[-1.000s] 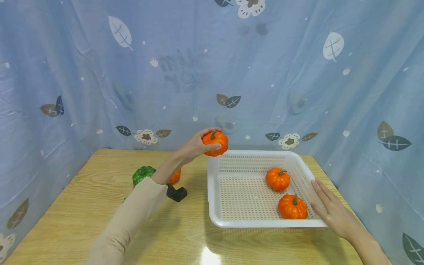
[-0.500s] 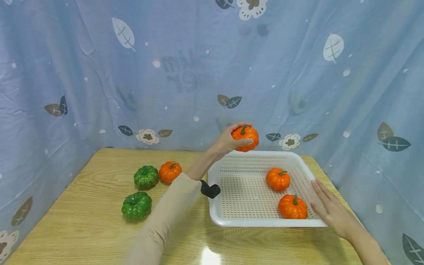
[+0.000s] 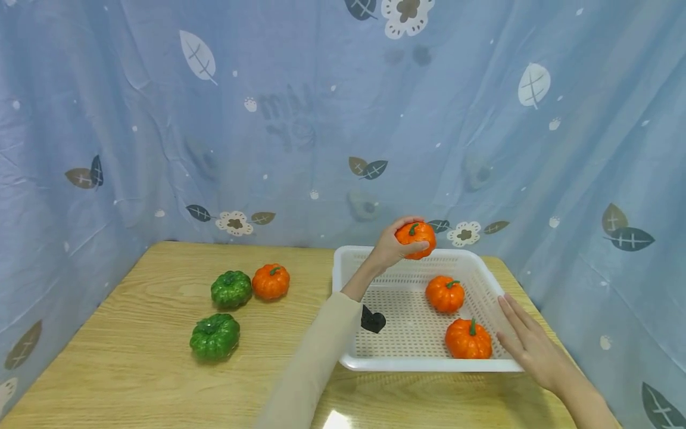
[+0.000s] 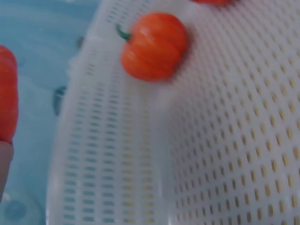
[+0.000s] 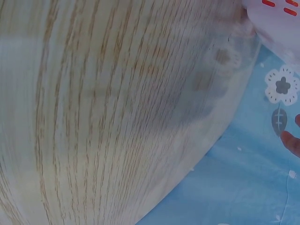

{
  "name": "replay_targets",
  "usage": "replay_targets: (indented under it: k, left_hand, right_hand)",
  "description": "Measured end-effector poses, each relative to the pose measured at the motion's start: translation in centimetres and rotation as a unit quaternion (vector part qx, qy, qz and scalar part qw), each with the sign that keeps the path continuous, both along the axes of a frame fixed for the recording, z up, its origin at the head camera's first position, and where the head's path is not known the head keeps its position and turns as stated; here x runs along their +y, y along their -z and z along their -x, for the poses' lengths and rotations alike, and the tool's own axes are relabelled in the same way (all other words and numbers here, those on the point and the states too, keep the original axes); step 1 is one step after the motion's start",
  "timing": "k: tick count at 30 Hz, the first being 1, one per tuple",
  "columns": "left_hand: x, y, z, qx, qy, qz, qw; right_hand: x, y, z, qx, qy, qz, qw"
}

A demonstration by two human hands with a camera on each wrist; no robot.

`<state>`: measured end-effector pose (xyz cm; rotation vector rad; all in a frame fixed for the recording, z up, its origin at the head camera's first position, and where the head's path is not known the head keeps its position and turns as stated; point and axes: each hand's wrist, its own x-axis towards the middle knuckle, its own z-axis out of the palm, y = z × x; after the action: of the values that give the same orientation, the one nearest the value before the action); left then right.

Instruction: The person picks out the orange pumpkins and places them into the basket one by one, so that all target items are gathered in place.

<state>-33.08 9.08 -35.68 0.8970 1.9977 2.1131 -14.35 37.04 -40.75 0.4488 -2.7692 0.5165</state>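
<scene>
In the head view my left hand (image 3: pixel 390 246) grips a small orange pumpkin (image 3: pixel 417 239) by its sides, held up over the far part of the white basket (image 3: pixel 429 364). Its green stem points up. Only the edge of that pumpkin (image 4: pixel 6 93) shows at the left of the left wrist view. Inside the basket, toward the right, sit two more orange pumpkins, one farther back (image 3: pixel 445 294) and one nearer the front (image 3: pixel 468 339). My right hand (image 3: pixel 536 345) rests with straight fingers against the basket's right side. Just its fingertips (image 5: pixel 291 142) appear in the right wrist view.
On the wooden table (image 3: pixel 134 357), left of the basket, stand an orange pumpkin (image 3: pixel 270 282), a green pumpkin (image 3: pixel 231 289) beside it, and another green pumpkin (image 3: pixel 215 336) nearer the front. A blue patterned curtain (image 3: pixel 300 119) hangs behind the table and along its sides.
My left hand has carried the orange pumpkin rightward from the basket's far left corner, then slightly lower. The pumpkins on the table have come out from behind the sleeve. My right hand stays at the basket.
</scene>
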Motion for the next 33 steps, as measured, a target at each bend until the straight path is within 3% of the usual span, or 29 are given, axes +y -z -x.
replay_targets:
  k: [5, 8, 14, 18, 22, 26, 33]
  left_hand:
    - [1.0, 1.3, 0.2, 0.013, -0.015, 0.006, 0.9998]
    - [1.4, 2.1, 0.3, 0.003, -0.017, 0.014, 0.9998]
    - [1.8, 3.4, 0.1, -0.033, 0.02, 0.034, 0.9987]
    - [2.0, 4.0, -0.2, -0.032, 0.04, 0.072, 0.9961]
    - [1.8, 4.8, -0.4, -0.016, 0.055, 0.143, 0.9881]
    - [1.7, 5.5, -0.6, 0.024, 0.073, 0.205, 0.9758]
    - [1.5, 5.9, -0.8, 0.07, 0.082, 0.275, 0.9554]
  right_hand:
    - [0.0, 0.2, 0.0, 0.007, 0.001, 0.0, 1.0]
    - [-0.1, 0.2, 0.0, 0.002, 0.002, 0.002, 1.0]
    - [-0.1, 0.1, -0.1, 0.001, 0.001, 0.003, 1.0]
    - [0.1, 0.1, -0.1, 0.007, -0.001, 0.005, 1.0]
    - [0.0, 0.2, 0.0, 0.005, -0.002, 0.005, 1.0]
    - [0.1, 0.2, -0.1, 0.002, -0.001, 0.008, 1.0]
    - [0.0, 0.1, -0.1, 0.009, 0.001, 0.005, 1.0]
